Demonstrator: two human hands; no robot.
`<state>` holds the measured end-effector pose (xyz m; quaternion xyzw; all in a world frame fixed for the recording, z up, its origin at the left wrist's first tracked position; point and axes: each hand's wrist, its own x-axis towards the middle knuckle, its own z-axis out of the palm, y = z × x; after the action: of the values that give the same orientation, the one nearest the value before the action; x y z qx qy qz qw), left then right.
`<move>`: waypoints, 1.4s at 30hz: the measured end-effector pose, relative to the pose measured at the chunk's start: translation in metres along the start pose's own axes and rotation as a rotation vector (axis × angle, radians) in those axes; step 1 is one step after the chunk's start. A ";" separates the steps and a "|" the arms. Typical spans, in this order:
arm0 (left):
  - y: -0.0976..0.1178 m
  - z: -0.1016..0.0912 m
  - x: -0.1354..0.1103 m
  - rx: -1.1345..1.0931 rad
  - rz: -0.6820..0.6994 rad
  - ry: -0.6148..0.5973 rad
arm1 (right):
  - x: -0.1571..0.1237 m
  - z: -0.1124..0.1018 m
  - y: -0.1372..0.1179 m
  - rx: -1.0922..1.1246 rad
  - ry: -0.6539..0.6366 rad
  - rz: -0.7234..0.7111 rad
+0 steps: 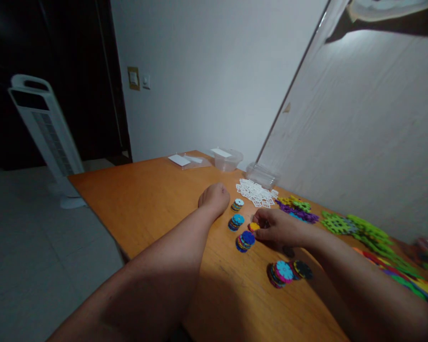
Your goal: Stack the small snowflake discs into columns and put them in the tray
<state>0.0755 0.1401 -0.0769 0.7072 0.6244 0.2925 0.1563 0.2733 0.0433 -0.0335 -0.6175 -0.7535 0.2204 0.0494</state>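
Observation:
My left hand [214, 196] rests on the table as a closed fist, with nothing showing in it. My right hand [269, 225] pinches a small stack of notched plastic discs, its top yellow disc [254, 227] showing between thumb and fingers. Close by on the left are three short stacks of notched discs: a white-topped stack [238, 204], a light-blue-topped stack [236, 221] and a dark-blue-topped stack [245, 241]. Nearer to me stand a cyan-topped stack [284, 271] and a black-topped group of discs [302, 269]. Another dark disc lies partly under my right wrist.
White lattice pieces [257, 192] lie beyond my hands. Purple pieces [299, 213], green pieces [364, 232] and long coloured strips [410, 280] line the wall side. A clear tub [227, 161], clear tray [262, 175] and plastic bag [190, 161] sit at the back of the wooden table [146, 199].

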 end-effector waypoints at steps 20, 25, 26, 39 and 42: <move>-0.002 0.002 0.002 0.001 -0.006 -0.001 | -0.061 -0.019 0.066 0.143 -0.088 0.147; -0.001 0.000 0.002 0.002 -0.020 -0.012 | -0.062 -0.011 0.061 0.030 -0.019 0.214; 0.000 0.000 0.002 0.005 -0.023 -0.014 | -0.061 -0.010 0.060 0.005 -0.005 0.218; -0.001 0.002 0.003 0.007 0.005 0.010 | -0.062 0.000 0.068 0.242 0.036 0.269; -0.001 0.002 0.002 0.003 0.009 0.008 | -0.062 -0.005 0.061 0.397 -0.014 0.253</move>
<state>0.0756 0.1430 -0.0786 0.7089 0.6224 0.2952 0.1515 0.3451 -0.0059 -0.0403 -0.6838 -0.6123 0.3727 0.1366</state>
